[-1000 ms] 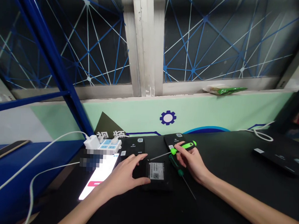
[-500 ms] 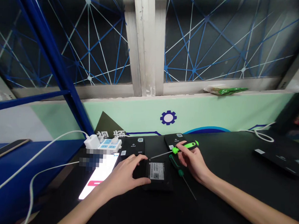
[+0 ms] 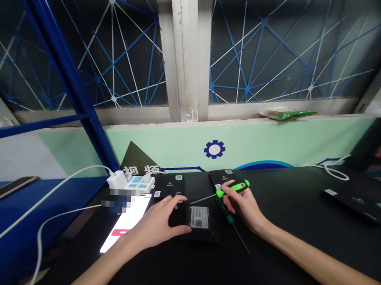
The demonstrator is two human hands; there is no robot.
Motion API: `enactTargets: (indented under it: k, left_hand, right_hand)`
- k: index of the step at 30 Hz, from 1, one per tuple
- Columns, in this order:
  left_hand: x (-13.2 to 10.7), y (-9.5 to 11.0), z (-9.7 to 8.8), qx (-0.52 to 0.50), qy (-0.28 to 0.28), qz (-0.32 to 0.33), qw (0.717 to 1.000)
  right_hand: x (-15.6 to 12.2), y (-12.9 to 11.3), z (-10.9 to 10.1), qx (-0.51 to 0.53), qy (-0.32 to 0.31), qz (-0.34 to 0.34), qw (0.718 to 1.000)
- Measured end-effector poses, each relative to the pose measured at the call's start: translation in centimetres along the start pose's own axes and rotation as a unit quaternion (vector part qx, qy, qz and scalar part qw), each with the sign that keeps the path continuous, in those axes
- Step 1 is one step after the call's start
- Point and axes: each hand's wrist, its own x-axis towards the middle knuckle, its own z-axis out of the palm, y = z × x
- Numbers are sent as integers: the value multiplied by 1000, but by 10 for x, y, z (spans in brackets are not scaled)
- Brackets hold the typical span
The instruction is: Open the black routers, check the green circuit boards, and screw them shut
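A black box [image 3: 213,234] with a white printed label [image 3: 199,217] lies flat on the dark table. My left hand [image 3: 156,221] steadies its left side, thumb at the lower left and fingertips by the upper left corner. In my right hand [image 3: 243,205] is a screwdriver [image 3: 236,188] with a bright green and black handle, held at a low slant. Its shaft points left, with the tip at the box's upper left corner near my left fingertips. Just right of the box lies a second, dark green screwdriver [image 3: 230,220], partly hidden by my right hand.
More black boxes lie at the back left [image 3: 171,185], behind my right hand [image 3: 219,177] and far right [image 3: 356,204]. A lit phone [image 3: 127,224] lies left of my left hand. Behind it stands a white power strip [image 3: 140,183] with a charger [image 3: 117,180] and white cables.
The bright green screwdriver's handle has shifted slightly left and turned a little in my right hand. My left hand and the box have hardly moved.
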Motion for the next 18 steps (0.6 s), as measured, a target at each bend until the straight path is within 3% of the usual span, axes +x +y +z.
enactTargets:
  k: [7, 11, 18]
  left_hand:
    - [-1, -8, -1, -39, -17, 24, 999]
    - [0, -12, -1, -57, -18, 42, 997]
    - [1, -3, 7, 4, 36, -27, 999]
  right_hand:
    - [1, -1, -3, -36, 15, -41, 998]
    - [-1, -4, -3, -66, -9, -51, 996]
    - [-9, -9, 2, -105, -35, -63, 992]
